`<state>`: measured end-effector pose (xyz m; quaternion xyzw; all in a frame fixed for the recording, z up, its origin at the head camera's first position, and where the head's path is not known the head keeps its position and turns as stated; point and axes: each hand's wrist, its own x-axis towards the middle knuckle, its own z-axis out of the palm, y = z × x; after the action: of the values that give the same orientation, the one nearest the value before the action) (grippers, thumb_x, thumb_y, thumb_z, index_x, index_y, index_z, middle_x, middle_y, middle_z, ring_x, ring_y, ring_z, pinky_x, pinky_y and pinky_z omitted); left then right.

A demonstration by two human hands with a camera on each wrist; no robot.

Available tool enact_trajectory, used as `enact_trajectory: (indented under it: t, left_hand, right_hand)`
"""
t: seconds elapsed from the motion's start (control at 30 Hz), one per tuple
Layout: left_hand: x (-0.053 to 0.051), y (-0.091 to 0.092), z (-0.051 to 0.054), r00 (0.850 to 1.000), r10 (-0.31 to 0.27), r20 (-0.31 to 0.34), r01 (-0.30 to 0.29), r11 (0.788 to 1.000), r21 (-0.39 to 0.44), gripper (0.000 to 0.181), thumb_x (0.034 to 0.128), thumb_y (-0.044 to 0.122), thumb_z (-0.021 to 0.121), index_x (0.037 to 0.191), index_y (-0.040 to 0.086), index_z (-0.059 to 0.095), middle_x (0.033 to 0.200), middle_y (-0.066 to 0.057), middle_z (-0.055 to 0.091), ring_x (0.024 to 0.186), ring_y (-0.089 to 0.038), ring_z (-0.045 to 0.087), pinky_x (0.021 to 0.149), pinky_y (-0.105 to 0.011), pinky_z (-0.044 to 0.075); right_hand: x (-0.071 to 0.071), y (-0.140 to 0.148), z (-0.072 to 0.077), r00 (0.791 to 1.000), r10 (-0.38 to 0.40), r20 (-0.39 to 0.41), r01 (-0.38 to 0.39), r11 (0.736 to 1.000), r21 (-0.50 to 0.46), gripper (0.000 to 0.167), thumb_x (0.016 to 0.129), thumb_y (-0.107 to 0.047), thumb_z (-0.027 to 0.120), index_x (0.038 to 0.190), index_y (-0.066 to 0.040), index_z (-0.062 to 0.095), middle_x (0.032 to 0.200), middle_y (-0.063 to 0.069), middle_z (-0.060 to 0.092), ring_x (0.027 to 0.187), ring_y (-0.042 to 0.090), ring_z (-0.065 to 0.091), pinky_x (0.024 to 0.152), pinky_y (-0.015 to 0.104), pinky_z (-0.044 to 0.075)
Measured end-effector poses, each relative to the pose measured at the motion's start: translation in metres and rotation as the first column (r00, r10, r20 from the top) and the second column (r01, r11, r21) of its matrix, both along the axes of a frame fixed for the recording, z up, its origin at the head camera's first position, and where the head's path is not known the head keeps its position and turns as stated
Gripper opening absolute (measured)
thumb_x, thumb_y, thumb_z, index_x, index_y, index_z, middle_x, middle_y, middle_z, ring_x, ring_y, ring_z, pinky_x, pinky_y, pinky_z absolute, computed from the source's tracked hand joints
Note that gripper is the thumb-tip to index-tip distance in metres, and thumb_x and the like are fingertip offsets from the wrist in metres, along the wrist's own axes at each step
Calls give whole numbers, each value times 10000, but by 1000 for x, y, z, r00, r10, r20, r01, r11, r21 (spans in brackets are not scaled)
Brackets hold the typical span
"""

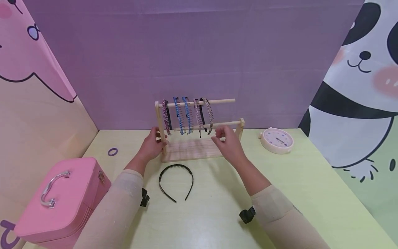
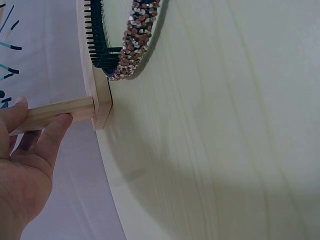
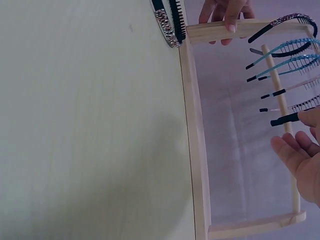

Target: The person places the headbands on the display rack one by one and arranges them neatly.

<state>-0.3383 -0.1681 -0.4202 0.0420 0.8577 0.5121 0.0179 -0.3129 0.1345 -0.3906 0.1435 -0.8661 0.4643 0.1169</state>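
A wooden headband rack with two rods stands at the back of the table. Several headbands hang from it: pink-sequined, blue and a silvery one farthest right. My left hand grips the rack's left upright between thumb and fingers. Beside the silvery headband's lower end is my right hand, its fingers loosely bent. In the right wrist view, the right thumb is by a black headband tip, with the fingers apart from it. A black toothed headband lies on the table before the rack.
A pink case with a silver handle is at the left, and a purple ring lies behind it. Right of the rack lies a pink alarm clock. A purple backdrop rises behind the table.
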Motion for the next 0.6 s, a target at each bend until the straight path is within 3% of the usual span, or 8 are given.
enact_trajectory:
  t: [0.17,0.33,0.47,0.6]
  left_hand:
    - [-1,-1,-2,1000,-1,-3,1,1000,3,507,1000,90,558,1420,149,280,1350,-130,504,1315,-334,511,961,-495,522]
    - [0,-1,-1,1000,4,-6,-4,1000,-1,500,1000,100,561,1415,147,286,1338,-125,508,1311,-337,515,957,-495,524]
    - [0,-1,-1,1000,3,-4,-3,1000,2,499,1002,110,561,1416,153,286,1338,-121,508,1319,-334,509,954,-489,527]
    - [-1,0,-1,1000,-2,-1,2,1000,2,501,1005,115,555,1423,159,281,1354,-126,501,1332,-334,496,958,-490,524]
  right_hand:
    - [11,-2,-5,982,75,173,-77,997,0,183,977,-202,619,1076,-58,564,1027,123,626,982,312,644,800,354,586]
    - [29,-18,-2,917,237,320,-237,971,-40,156,969,-202,635,1052,-73,603,1005,114,632,963,307,635,832,399,587]
    - [41,-32,-5,839,377,393,-393,919,-43,157,963,-223,645,1050,-94,624,982,98,634,939,279,650,877,471,564]
    - [47,-41,-15,742,480,469,-544,839,3,209,964,-283,640,1099,-123,641,1039,110,674,974,302,669,881,455,554]
